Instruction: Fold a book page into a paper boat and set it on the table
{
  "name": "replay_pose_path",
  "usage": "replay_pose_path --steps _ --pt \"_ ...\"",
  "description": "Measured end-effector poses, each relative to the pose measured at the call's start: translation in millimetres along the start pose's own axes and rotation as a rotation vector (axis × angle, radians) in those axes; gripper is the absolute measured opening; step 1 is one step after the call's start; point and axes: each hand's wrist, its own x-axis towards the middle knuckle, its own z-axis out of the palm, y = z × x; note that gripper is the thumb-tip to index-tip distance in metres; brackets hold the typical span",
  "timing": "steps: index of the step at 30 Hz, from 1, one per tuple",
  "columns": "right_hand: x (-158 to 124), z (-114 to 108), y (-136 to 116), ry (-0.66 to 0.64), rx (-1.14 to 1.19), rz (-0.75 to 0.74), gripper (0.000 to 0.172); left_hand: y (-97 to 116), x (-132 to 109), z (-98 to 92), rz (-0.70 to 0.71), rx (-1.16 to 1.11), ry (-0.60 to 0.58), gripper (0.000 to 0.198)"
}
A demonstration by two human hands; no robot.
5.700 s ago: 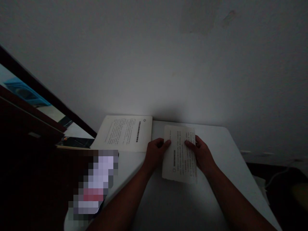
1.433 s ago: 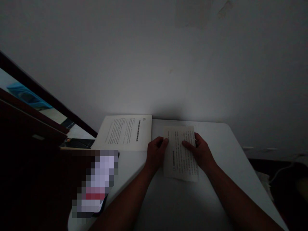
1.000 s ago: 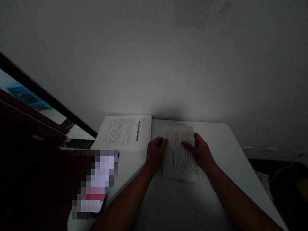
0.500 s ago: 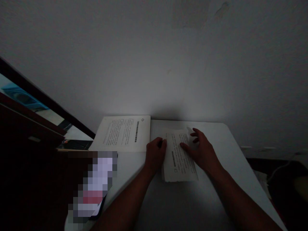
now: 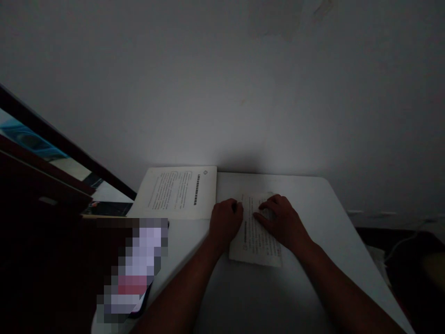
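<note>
A printed sheet of paper (image 5: 255,248) lies on the white table in front of me, its lower edge slightly uneven. It looks folded, though the dim light hides the layers. My left hand (image 5: 225,225) is curled closed at the sheet's left edge, thumb and forefinger together on the paper. Over the right half rests my right hand (image 5: 283,220), with its fingers bent and the thumb apart from the forefinger, touching the print. Part of the sheet's upper right is covered by that hand.
Left of the sheet, near the wall (image 5: 222,93), lies another printed page or booklet (image 5: 174,192). A phone with a blurred-out screen (image 5: 142,260) sits at the left edge of the white table (image 5: 313,195). Dark wooden furniture (image 5: 41,241) stands farther left.
My right hand has come left and down onto the sheet, its raised fingers now bent over the paper. The sheet's lower edge has shifted a little left. My left hand has barely moved.
</note>
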Motion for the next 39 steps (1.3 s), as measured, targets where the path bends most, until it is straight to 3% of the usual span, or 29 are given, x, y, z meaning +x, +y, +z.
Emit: replay_pose_path --steps 15,26,39 --pt "0 -2 1 -0.005 0.009 -0.010 0.017 -8 -7 -7.6 -0.045 0.009 -0.007 0.032" --pt "0 -1 2 -0.016 -0.006 -0.010 0.019 -6 -13 -8.1 -0.009 0.217 -0.051 0.026" --pt "0 2 4 0.007 -0.004 0.020 0.019 -6 -11 -9.5 -0.034 0.236 -0.058 0.024"
